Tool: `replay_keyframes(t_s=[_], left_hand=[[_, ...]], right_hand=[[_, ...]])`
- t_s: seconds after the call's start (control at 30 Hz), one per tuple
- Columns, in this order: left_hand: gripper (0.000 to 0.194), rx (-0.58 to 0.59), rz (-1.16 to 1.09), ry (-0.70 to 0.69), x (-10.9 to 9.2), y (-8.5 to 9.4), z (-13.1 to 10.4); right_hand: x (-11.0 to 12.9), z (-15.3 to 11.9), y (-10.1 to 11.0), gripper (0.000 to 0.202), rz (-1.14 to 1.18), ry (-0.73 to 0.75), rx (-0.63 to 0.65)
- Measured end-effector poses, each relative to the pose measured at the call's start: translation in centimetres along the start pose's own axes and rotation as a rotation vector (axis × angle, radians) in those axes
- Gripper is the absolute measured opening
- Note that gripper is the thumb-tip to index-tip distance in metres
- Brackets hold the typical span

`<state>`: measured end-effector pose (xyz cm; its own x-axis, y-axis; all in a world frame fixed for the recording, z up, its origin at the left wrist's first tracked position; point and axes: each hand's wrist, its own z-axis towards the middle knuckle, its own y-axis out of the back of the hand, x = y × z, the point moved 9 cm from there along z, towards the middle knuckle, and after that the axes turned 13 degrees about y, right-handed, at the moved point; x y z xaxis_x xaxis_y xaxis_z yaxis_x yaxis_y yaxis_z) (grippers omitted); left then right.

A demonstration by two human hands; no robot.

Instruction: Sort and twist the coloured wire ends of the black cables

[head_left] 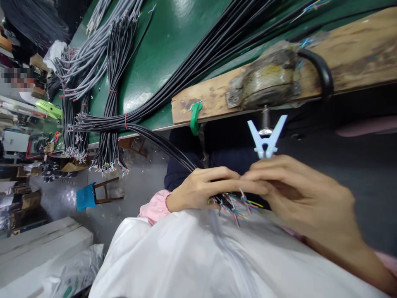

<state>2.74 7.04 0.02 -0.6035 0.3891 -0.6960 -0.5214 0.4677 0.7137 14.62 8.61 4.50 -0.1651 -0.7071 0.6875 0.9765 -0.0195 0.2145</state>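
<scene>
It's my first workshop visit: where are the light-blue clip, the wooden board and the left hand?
Light-blue clip (266, 153), head view: where its arms meet.
Wooden board (214, 92), head view: bare wood near one end.
Left hand (198, 187), head view: back of the hand.

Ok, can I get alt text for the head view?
A person's left hand holds a bundle of thin black cables ending in loose multicoloured wires, with their right hand at its fingertips. A light-blue plastic clip shows just above the right hand; more black and grey cables lie on a green tabletop beyond.
</scene>
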Motion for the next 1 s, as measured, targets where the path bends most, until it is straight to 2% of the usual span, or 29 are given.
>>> replay_keyframes(t_s=[0.13, 0.23, 0.3, 0.37, 0.47, 0.6, 0.7, 0.77, 0.8, 0.9, 0.97, 1.0], left_hand=[[0.044, 0.03, -0.002, -0.059, -0.6, 0.0, 0.0], [0.048, -0.02, -0.026, -0.113, -1.4, 0.7, 0.0], [0.048, -0.048, -0.075, -0.142, -1.8, 1.2, -0.1], [0.049, -0.052, -0.086, -0.143, -1.8, 1.3, -0.2], [0.052, -0.021, -0.033, -0.103, -1.5, 0.9, -0.3], [0.048, 0.013, -0.038, -0.09, -1.7, 1.0, -0.1], [0.046, 0.003, -0.081, -0.126, -2.2, 1.3, 0.0], [0.049, -0.012, -0.104, -0.115, -2.1, 1.2, 0.2], [0.051, -0.023, -0.114, -0.101, -2.0, 1.2, 0.3], [0.054, -0.089, -0.156, -0.037, -1.9, 1.5, 0.7], [0.052, -0.145, -0.198, -0.003, -2.2, 2.1, 1.0], [0.05, -0.181, -0.214, 0.014, -2.5, 2.5, 1.2]], right_hand=[[1.6, 0.4, 0.8, 0.025, -0.304, 0.13, 0.105], [1.3, 0.1, 2.4, 0.027, -0.374, 0.102, 0.006], [0.6, -0.1, 3.0, 0.025, -0.318, 0.055, -0.057], [-0.1, -0.2, 2.2, 0.022, -0.203, 0.025, 0.011], [0.2, 0.0, 0.7, 0.019, -0.062, 0.085, 0.133], [0.6, 0.5, 1.0, 0.022, -0.085, 0.154, 0.131], [-0.1, 0.8, 0.9, 0.019, -0.051, 0.16, 0.149], [-1.7, 0.9, 0.9, 0.019, 0.023, 0.08, 0.121], [-3.0, 0.9, 1.1, 0.021, 0.06, -0.01, 0.077], [-7.5, 0.0, 0.7, 0.039, 0.279, -0.425, -0.102], [-9.2, -0.4, -0.7, 0.054, 0.498, -0.646, -0.179], [-9.4, -0.3, -1.5, 0.058, 0.586, -0.701, -0.19]])
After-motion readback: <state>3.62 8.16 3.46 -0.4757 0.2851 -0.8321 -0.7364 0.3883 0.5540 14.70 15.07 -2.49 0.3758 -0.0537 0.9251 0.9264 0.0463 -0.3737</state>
